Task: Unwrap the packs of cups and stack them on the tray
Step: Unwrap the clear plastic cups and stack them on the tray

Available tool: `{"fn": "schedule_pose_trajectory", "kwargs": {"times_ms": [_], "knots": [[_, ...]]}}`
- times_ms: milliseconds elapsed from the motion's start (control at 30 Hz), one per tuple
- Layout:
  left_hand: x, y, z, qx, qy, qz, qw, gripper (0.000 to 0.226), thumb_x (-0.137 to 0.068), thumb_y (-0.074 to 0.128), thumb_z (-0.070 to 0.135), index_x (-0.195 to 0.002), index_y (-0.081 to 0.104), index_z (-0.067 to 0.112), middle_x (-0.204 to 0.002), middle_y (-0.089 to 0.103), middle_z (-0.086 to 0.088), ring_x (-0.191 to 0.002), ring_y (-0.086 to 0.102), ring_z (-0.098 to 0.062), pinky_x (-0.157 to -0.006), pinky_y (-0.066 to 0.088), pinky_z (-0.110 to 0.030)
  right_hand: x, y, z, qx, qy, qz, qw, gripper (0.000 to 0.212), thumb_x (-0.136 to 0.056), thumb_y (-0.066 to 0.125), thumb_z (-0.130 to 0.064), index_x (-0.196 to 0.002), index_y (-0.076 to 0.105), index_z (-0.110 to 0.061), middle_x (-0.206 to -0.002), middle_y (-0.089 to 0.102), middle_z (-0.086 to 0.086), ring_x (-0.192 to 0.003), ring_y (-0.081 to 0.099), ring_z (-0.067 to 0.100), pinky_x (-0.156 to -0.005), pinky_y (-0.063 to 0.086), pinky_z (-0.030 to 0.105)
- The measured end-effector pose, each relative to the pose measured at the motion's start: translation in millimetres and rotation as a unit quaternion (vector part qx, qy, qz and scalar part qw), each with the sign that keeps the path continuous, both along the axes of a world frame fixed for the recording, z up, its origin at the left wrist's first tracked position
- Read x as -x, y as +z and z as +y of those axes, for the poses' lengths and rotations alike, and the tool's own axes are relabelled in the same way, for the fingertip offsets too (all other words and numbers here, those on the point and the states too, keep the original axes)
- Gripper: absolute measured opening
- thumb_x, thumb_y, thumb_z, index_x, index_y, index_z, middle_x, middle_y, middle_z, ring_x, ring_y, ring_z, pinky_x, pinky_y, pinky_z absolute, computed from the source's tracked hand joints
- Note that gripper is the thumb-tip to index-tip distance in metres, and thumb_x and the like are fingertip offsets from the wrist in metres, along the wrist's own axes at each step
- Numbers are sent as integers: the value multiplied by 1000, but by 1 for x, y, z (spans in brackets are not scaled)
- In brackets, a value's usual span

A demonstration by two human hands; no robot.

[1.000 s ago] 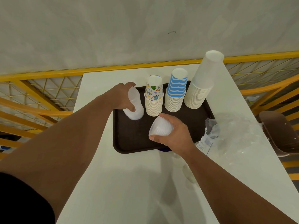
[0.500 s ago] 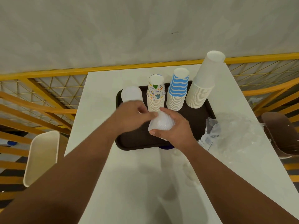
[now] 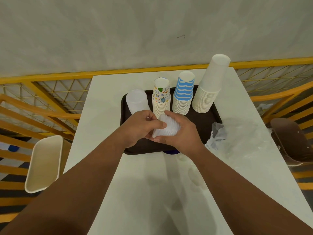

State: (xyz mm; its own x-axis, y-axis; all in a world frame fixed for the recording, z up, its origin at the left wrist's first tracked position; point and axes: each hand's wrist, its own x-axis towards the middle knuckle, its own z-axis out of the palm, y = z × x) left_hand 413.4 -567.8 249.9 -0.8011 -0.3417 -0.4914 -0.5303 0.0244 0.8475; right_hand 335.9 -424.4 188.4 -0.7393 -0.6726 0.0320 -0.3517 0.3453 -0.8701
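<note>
**Both hands close on a bundle of clear cups above the tray's near half**

The near stretch of the white table (image 3: 135, 192) lies bare between the two forearms, which reach in from the bottom corners and meet over the tray. Off the table's left edge stands a cream chair (image 3: 44, 164); off the right edge, a brown chair (image 3: 293, 139).

The left hand (image 3: 138, 127) and right hand (image 3: 182, 133) come together around a nested stack of clear plastic cups (image 3: 166, 128), held tilted just above the near half of the dark tray (image 3: 203, 119). The right hand cups the stack from the right and below, thumb along its near rim, fingers curled over the far side. The left hand pinches at the stack's left end with thumb and fingertips. Both are clamped on that same stack.

The tray's near edge sits under the wrists, with a blue item (image 3: 171, 152) poking out beneath it, too hidden to identify. Crumpled clear wrapping (image 3: 237, 133) covers the table right of the tray, touching its right edge.

Along the tray's far side stand four inverted stacks in a row: translucent cups (image 3: 136, 100) at the left corner, patterned cups (image 3: 160, 97), blue-striped cups (image 3: 183, 94), and tall white cups (image 3: 210, 87) at the right. Dark tray floor shows open in front of the two right stacks.

Beyond the table's far edge run a yellow railing (image 3: 50, 78) and a pale wall (image 3: 152, 31).
</note>
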Motion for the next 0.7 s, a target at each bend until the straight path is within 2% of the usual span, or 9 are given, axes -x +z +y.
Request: {"fn": "schedule_pose_trajectory", "kwargs": {"times_ms": [100, 233, 367, 467, 533, 600, 700], "knots": [[-1, 2, -2, -7, 2, -8, 1000, 32, -86, 73, 20, -107, 55, 5, -105, 66, -14, -92, 70, -30, -72, 60, -35, 0, 1, 1, 12, 1, -11, 1000, 86, -61, 90, -35, -137, 50, -23, -121, 46, -17, -111, 43, 1, -90, 34, 8], [0, 5, -7, -42, 6, -3, 999, 38, -86, 72, 17, -117, 51, 10, -109, 64, -12, -91, 70, -29, -68, 59, -34, 1, 4, 2, 4, 1, -12, 1000, 82, -65, 88, -31, -136, 49, -22, -120, 44, -18, -109, 39, -3, -80, 29, -3], [-1, 6, -8, -66, 4, 5, 998, 53, -83, 75, 20, -127, 47, 18, -108, 67, -10, -80, 74, -22, -64, 58, -31, -1, 5, -4, 17, -13, -13, 1000, 84, -62, 89, -35, -135, 51, -21, -121, 47, -17, -112, 41, -1, -85, 31, 4], [-2, 6, -12, -61, 3, 2, 998, 54, -81, 77, 19, -127, 49, 17, -111, 67, -11, -86, 73, -25, -69, 60, -36, -2, 3, -7, 15, -16, -6, 1000, 84, -62, 89, -34, -135, 51, -20, -126, 52, -10, -113, 41, 0, -85, 29, 1], [-3, 8, -17, -27, -2, -6, 1000, 53, -79, 79, 20, -124, 51, 18, -113, 67, -11, -93, 70, -28, -76, 61, -42, -2, 2, -6, 16, -19, -14, 1000, 83, -62, 89, -34, -134, 51, -22, -127, 51, -11, -113, 40, -2, -84, 29, -1], [-4, 15, -26, 39, -11, -20, 999, 57, -75, 82, 23, -123, 51, 21, -112, 66, -9, -98, 67, -28, -78, 61, -44, -2, 2, -6, 12, -25, -25, 999, 83, -61, 88, -38, -134, 50, -27, -124, 47, -18, -112, 38, -4, -84, 28, 0], [0, 35, -45, 184, -24, -13, 983, 61, -69, 84, 33, -121, 53, 26, -109, 63, -1, -95, 65, -23, -74, 60, -40, -1, 3, -8, -3, -34, -29, 999, 82, -62, 88, -40, -134, 50, -30, -122, 43, -23, -111, 35, -5, -90, 33, 12]]}}
